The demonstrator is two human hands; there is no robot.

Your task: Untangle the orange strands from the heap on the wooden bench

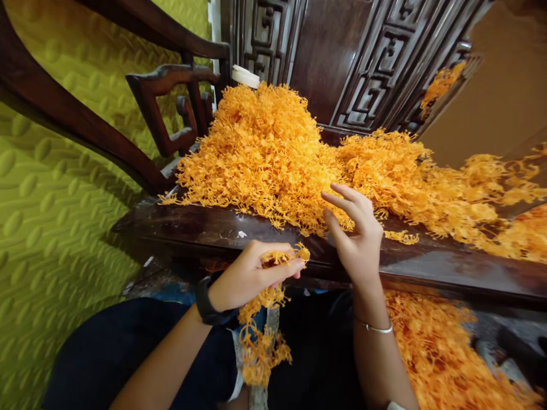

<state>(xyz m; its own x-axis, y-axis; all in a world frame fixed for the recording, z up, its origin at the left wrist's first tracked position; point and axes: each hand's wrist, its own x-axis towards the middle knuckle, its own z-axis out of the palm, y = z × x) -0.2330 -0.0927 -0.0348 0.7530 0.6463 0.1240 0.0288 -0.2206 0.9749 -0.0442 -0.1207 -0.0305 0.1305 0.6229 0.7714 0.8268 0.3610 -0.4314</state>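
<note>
While left hand point(243, 274) pinches frilly orange plastic-looking strand point(257, 371), right hand point(363, 238) spread, we judge it light, bendy, best end-held.

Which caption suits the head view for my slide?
Left hand holding orange pieces, right hand open near an orange heap.

- The left forearm point(164, 359) is slanting up from the bottom edge toward the middle of the view.
- The left wrist point(199, 320) is lying nearly in line with that forearm.
- The left hand point(245, 270) is pointing rightward, its digits curling in and pinching near the tips.
- The right forearm point(380, 361) is rising steeply, leaning a little leftward.
- The right hand point(363, 242) is hovering higher than the left, back toward the camera.
- Its fingers point(351, 199) are reaching up and leftward, loosely spread and slightly bending, the thumb point(336, 229) standing apart.
</note>
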